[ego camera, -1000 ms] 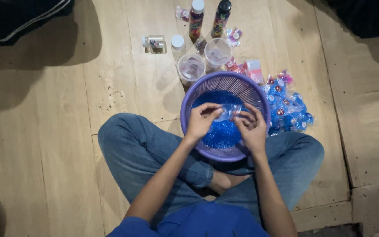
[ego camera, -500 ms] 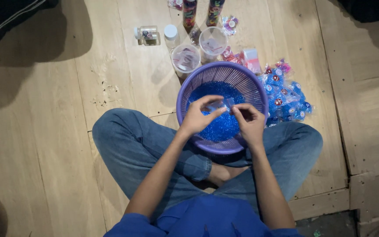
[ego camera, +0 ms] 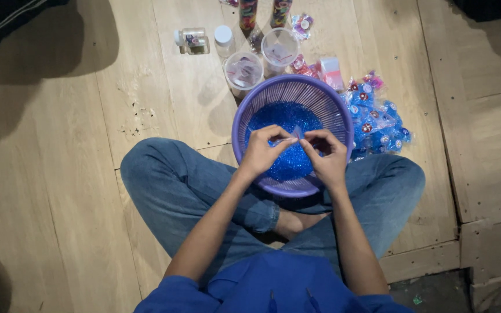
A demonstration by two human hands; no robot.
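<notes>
A purple slotted plastic basket [ego camera: 320,98] rests between my crossed legs on the wooden floor, filled with small blue glittery beads [ego camera: 279,119]. Over it, my left hand [ego camera: 262,152] and my right hand [ego camera: 327,155] meet, both pinching a small clear plastic bag [ego camera: 294,135] held between thumbs and fingertips. The bag is mostly hidden by my fingers.
Two clear cups [ego camera: 243,71] stand beyond the basket, with small bottles [ego camera: 191,40] and tall colourful tubes [ego camera: 248,13] behind them. A heap of small blue and pink packets [ego camera: 378,122] lies to the right. A step edge [ego camera: 459,232] runs at the far right.
My hands have drawn closer together over the basket, and the small clear bag is now pinched tighter between the fingertips. The view has shifted slightly downward.
</notes>
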